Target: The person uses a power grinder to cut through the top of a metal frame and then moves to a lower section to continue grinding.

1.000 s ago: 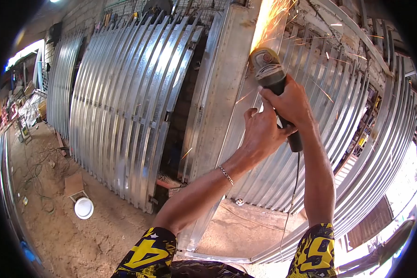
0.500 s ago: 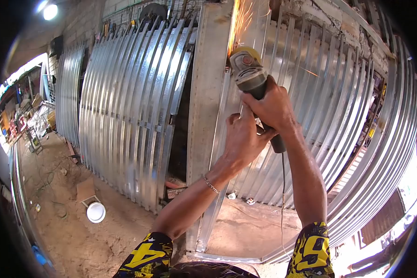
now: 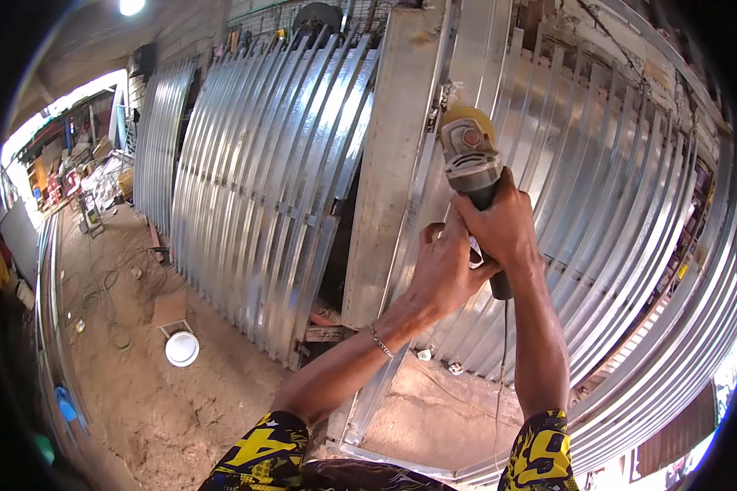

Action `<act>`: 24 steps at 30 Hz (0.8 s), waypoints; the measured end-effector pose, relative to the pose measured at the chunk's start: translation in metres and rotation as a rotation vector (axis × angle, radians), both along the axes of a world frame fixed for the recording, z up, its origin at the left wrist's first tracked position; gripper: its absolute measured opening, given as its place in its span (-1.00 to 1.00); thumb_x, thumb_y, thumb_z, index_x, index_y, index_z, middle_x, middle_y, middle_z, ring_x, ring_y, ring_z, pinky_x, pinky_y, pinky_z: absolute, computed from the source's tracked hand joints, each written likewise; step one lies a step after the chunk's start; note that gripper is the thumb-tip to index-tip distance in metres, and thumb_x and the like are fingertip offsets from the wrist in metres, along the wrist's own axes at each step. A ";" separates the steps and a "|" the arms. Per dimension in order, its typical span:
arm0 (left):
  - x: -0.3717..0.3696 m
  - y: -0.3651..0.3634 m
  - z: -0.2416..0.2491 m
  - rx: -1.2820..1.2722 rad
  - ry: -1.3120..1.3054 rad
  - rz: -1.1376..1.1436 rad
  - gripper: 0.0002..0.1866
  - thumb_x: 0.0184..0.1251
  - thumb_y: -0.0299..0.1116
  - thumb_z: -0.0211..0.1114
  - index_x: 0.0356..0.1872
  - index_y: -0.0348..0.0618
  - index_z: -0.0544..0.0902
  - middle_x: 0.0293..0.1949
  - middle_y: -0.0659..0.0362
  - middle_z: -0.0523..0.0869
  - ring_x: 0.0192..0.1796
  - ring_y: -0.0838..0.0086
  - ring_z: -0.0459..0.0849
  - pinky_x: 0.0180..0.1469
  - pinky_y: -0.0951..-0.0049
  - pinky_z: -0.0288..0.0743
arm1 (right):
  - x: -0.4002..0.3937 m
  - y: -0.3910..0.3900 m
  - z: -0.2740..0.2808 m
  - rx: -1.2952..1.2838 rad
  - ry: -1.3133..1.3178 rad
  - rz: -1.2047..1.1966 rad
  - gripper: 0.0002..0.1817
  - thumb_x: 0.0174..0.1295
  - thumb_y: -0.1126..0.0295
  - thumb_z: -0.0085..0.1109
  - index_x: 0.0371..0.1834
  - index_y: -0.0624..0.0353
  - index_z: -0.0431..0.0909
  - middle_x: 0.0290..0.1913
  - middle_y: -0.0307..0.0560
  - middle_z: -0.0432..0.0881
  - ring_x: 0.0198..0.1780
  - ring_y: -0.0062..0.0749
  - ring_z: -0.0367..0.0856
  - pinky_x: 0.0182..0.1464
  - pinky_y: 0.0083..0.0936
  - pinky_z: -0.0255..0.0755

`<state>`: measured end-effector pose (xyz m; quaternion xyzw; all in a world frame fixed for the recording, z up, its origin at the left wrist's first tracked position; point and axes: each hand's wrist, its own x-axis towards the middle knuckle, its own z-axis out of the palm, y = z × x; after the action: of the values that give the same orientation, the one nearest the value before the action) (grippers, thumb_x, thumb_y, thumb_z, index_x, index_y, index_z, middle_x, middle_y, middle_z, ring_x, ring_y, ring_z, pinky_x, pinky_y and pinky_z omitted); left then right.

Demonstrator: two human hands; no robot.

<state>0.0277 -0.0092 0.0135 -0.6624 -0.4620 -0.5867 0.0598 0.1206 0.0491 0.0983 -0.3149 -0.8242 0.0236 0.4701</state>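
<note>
My right hand (image 3: 506, 225) is closed round the body of an angle grinder (image 3: 470, 151), held upright with its head at the top. Lower on the grinder, my left hand (image 3: 449, 266) grips from the left side, its thumb near the tool's rear end. The yellowish disc (image 3: 472, 120) sits beside a vertical metal frame bar (image 3: 477, 69), close to a rough, whitish joint (image 3: 440, 98). No sparks show at the disc now. A power cord (image 3: 505, 344) hangs from the grinder's bottom end.
Ribbed metal panels (image 3: 254, 196) lean along the wall on the left, and another ribbed panel (image 3: 598, 204) stands behind the frame. A white round stool (image 3: 182, 349) is on the dirt floor. Long metal lengths (image 3: 47, 303) lie at far left; cables (image 3: 106, 290) trail nearby.
The spray of sparks has stopped. The grinder and both hands have shifted right and slightly down in view, with the disc drawn back from the joint. The view has swung left.
</note>
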 end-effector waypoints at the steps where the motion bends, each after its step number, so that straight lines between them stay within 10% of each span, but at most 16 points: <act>1: -0.002 0.002 -0.004 -0.004 0.016 0.013 -0.18 0.20 -0.25 0.60 0.31 -0.52 0.32 -0.26 0.05 0.88 -0.08 0.19 0.86 0.38 0.13 0.26 | -0.002 0.001 -0.001 0.009 -0.018 -0.007 -0.30 0.13 0.03 0.44 0.01 0.51 0.44 -0.34 0.40 0.75 -0.22 0.30 0.79 -0.10 -0.04 0.70; 24: -0.009 -0.001 -0.012 -0.044 -0.022 0.025 -0.16 0.15 -0.21 0.64 0.32 -0.44 0.36 -0.18 0.03 0.85 -0.06 0.17 0.83 0.36 0.07 0.28 | -0.013 0.006 -0.013 -0.038 0.041 0.062 -0.34 0.11 0.08 0.48 -0.02 0.47 0.46 -0.29 0.40 0.76 -0.16 0.32 0.79 -0.07 -0.04 0.68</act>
<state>0.0186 -0.0100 0.0014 -0.6512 -0.4837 -0.5828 0.0474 0.1077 0.0551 0.0848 -0.2973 -0.8232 0.0603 0.4799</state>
